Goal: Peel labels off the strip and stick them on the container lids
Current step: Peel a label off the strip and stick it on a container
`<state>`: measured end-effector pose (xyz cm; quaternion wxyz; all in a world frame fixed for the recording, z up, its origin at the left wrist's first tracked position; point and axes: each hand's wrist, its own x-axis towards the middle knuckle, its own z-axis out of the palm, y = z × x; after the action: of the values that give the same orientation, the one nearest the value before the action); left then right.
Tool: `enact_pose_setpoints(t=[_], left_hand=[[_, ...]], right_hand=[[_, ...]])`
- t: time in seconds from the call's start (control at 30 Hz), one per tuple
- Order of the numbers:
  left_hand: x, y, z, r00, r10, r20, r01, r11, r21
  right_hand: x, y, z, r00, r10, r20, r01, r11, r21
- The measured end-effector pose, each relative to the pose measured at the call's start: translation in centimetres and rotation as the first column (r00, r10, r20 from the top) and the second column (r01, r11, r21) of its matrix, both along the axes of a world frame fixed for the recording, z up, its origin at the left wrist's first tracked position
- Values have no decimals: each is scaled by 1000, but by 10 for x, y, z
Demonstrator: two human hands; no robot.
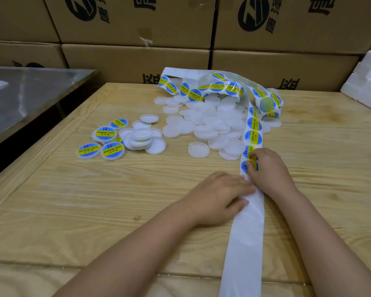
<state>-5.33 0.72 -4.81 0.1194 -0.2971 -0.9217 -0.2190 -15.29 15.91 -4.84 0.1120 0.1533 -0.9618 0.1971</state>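
Head view. Holding down the bare white strip (243, 243), nearest the camera, on the wooden desk (94, 211) with the left hand (219, 198), fingers straight and pressed together. Pinching the edge of a blue-and-yellow label (244, 167) on that strip with the right hand (268, 170), just beyond the left. Lying heaped farther back, under loops of the strip: plain lids (212, 123). Lying to their left: labelled lids (111, 150). Standing behind: cardboard boxes (137, 61).
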Motion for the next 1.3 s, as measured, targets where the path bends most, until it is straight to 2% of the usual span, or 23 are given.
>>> enact_pose_setpoints(t=[0.13,0.23,0.73,0.93,1.3], left_hand=[[-4,-4,0,996,-9,88,2,997,81],[-5,-6,-1,995,-11,102,5,998,62],[-3,-7,1,991,-28,134,12,993,116],[-3,-8,4,985,-11,173,-9,993,116],[-3,-9,3,985,-22,172,-3,990,141]], right_hand=[[3,-1,-1,1000,23,4,-23,998,51],[4,-1,0,1000,7,1,-7,998,59],[8,0,7,999,-42,-10,41,995,-94],[6,0,7,993,-82,-79,84,996,16],[7,9,15,997,27,72,-17,992,-126]])
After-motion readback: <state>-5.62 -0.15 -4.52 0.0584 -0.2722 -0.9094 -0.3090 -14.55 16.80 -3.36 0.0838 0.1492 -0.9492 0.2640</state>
